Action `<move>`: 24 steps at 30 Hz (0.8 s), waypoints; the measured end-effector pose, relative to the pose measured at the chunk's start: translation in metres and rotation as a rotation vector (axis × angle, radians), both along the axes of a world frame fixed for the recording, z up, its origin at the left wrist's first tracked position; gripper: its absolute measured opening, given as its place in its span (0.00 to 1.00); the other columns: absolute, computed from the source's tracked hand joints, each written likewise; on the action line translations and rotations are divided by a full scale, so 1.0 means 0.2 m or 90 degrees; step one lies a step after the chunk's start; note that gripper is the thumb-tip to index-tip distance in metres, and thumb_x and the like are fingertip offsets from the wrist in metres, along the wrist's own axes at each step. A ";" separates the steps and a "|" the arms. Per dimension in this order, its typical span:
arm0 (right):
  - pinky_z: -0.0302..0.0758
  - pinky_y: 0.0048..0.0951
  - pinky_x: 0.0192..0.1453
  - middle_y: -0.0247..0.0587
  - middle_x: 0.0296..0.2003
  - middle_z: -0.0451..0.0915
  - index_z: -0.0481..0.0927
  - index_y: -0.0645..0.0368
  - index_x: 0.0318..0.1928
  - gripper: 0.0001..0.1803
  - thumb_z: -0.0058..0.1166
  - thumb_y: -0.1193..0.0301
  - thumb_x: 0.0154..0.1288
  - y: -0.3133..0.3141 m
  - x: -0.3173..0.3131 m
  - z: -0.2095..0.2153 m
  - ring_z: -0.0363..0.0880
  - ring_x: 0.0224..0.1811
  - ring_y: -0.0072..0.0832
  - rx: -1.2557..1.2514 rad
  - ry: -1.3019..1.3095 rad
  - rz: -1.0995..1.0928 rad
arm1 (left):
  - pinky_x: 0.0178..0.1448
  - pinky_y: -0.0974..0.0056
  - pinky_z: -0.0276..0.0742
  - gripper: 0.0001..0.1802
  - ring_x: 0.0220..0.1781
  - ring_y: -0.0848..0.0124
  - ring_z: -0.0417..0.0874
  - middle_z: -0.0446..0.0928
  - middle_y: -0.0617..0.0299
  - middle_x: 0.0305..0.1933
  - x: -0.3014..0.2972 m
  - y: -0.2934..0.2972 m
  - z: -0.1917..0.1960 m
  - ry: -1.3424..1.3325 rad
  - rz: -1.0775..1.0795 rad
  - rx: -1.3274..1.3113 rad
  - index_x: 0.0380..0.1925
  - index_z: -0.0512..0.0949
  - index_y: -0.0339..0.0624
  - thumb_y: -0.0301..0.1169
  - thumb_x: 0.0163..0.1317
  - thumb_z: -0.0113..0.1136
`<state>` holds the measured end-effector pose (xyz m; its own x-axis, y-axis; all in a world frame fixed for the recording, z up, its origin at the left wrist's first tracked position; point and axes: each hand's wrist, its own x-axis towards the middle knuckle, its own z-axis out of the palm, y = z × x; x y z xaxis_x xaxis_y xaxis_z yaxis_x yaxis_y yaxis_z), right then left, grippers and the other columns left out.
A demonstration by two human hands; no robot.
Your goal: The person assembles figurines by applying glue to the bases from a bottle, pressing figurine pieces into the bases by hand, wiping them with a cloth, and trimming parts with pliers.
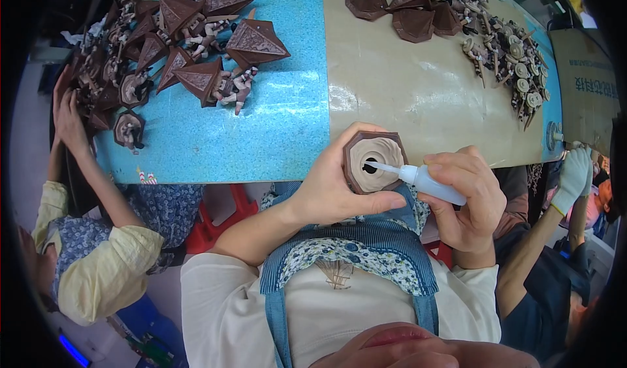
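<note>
My left hand is closed around a brown octagonal piece and holds it up in front of my chest, just off the table's near edge. Its beige, rippled face is turned up, with a dark hole in the middle. A small translucent squeeze bottle is gripped in my right hand. The bottle's thin nozzle points left, its tip at the hole. Whether any liquid is coming out is too small to tell.
On the blue table covering at left lie heaped brown pointed pieces and small figures. More brown pieces and beige round parts lie at right. Co-workers flank me: a bare hand left, a gloved hand right.
</note>
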<state>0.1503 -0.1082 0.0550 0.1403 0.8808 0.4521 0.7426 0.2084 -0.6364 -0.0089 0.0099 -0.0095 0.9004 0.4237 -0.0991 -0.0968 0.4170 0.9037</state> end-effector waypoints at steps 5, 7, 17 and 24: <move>0.71 0.29 0.28 0.51 0.33 0.81 0.79 0.66 0.39 0.18 0.66 0.82 0.43 -0.01 0.00 -0.01 0.77 0.27 0.37 0.010 -0.002 0.004 | 0.56 0.69 0.72 0.39 0.51 0.76 0.75 0.75 0.62 0.48 0.01 0.00 0.00 0.018 -0.012 0.012 0.55 0.64 0.38 0.27 0.45 0.78; 0.71 0.29 0.28 0.51 0.33 0.81 0.79 0.66 0.39 0.18 0.66 0.81 0.43 -0.01 0.00 -0.01 0.77 0.27 0.37 0.012 -0.004 0.000 | 0.56 0.69 0.72 0.39 0.52 0.76 0.75 0.75 0.62 0.48 0.00 -0.01 0.00 0.016 -0.015 -0.007 0.55 0.64 0.38 0.28 0.45 0.78; 0.70 0.30 0.29 0.51 0.32 0.81 0.79 0.65 0.39 0.18 0.65 0.81 0.43 -0.03 0.01 -0.02 0.78 0.27 0.38 0.020 0.005 0.009 | 0.56 0.69 0.72 0.39 0.52 0.76 0.75 0.75 0.62 0.49 0.00 -0.02 0.01 0.032 -0.017 0.000 0.55 0.64 0.38 0.28 0.45 0.78; 0.69 0.31 0.28 0.51 0.32 0.81 0.79 0.66 0.38 0.18 0.65 0.81 0.42 -0.04 -0.01 -0.01 0.78 0.26 0.39 0.006 -0.005 0.009 | 0.55 0.68 0.72 0.39 0.52 0.76 0.75 0.75 0.62 0.49 -0.02 -0.04 0.01 0.044 -0.013 -0.012 0.55 0.65 0.38 0.29 0.45 0.78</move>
<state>0.1484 -0.1153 0.0528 0.1241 0.8783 0.4617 0.7442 0.2254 -0.6288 -0.0138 0.0023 -0.0067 0.8998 0.4020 -0.1698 -0.0249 0.4359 0.8997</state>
